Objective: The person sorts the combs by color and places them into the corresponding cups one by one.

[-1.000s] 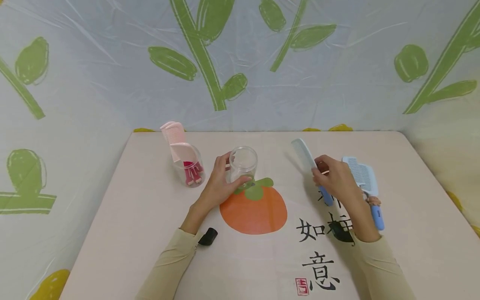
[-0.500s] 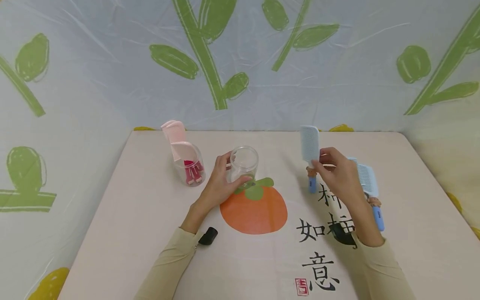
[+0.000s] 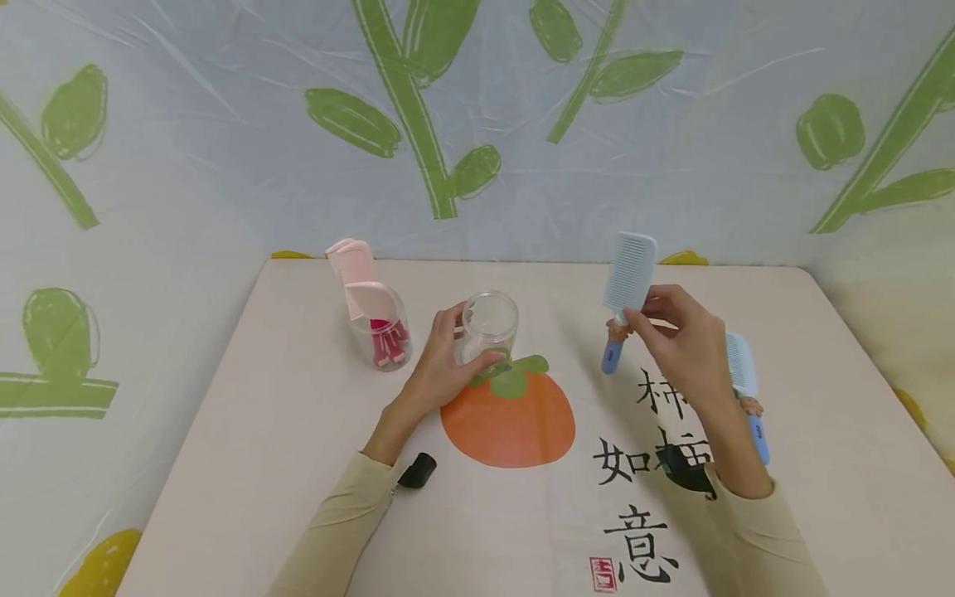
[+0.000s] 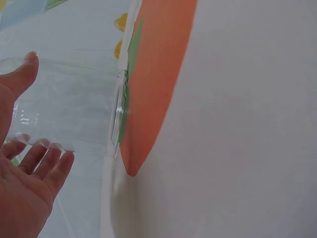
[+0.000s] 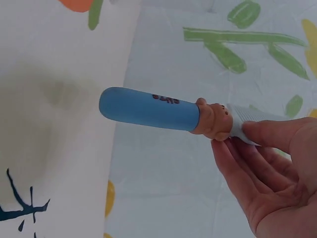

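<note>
While the person is sitting at the table (image 3: 246, 464), this is how it is looking from nearest to farthest:

Sleeves: 2 beige sleeves are reaching forward over the printed cloth, past the black lettering and the orange fruit picture (image 3: 507, 419).

Right hand (image 3: 682, 344): it is pinching the blue comb (image 3: 627, 290) at the neck between thumb and curled fingers, holding it upright above the table, teeth end up and blue handle pointing down.

Left hand (image 3: 440, 369): its fingers and thumb are wrapping around the clear jar (image 3: 488, 327), steadying it where it is standing at the top edge of the fruit picture.

Doing it well: to my eye the handle wants to be leading, lined up over the jar's open mouth, with the other hand keeping the light jar from tipping.

Clear jar: it is looking empty.

Second jar (image 3: 380, 336): standing just left of the held one, it is holding 2 pink combs (image 3: 354, 278) handle-down.

Other comb (image 3: 746, 390): 1 more blue comb is lying flat behind the right wrist.
</note>
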The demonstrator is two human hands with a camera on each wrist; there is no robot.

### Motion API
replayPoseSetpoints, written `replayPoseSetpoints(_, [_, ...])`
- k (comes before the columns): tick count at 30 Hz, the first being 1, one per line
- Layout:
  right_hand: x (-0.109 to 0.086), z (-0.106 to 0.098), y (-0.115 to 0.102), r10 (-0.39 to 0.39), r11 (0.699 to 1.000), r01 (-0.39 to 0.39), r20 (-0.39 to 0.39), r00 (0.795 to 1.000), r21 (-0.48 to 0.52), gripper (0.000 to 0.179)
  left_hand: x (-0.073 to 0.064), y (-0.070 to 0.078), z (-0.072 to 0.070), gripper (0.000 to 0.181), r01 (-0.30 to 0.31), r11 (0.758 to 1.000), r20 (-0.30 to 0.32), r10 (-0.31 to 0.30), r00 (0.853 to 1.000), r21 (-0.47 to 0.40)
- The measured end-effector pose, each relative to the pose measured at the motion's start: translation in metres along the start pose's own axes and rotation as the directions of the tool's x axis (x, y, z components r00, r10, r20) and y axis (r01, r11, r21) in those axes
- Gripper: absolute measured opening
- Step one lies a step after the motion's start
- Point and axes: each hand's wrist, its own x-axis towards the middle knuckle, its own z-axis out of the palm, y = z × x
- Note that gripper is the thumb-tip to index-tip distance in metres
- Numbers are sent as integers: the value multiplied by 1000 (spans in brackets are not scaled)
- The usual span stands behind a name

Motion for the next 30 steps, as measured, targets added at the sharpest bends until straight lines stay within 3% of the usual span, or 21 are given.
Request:
replayPoseSetpoints(16, [16,13,-29,-43,982,69,-147,988,174,36,-1,0,0,85,6,1000,0,-6,1000,3])
replayPoseSetpoints(23, [23,22,-39,-107,944,169,-220,970,284,37,0,0,0,85,2,1000,2,-2,1000,9])
replayPoseSetpoints(30, [28,31,-49,-112,910,208,-269,957,360,35,0,-2,-1,85,-4,1000,3,4,1000,2])
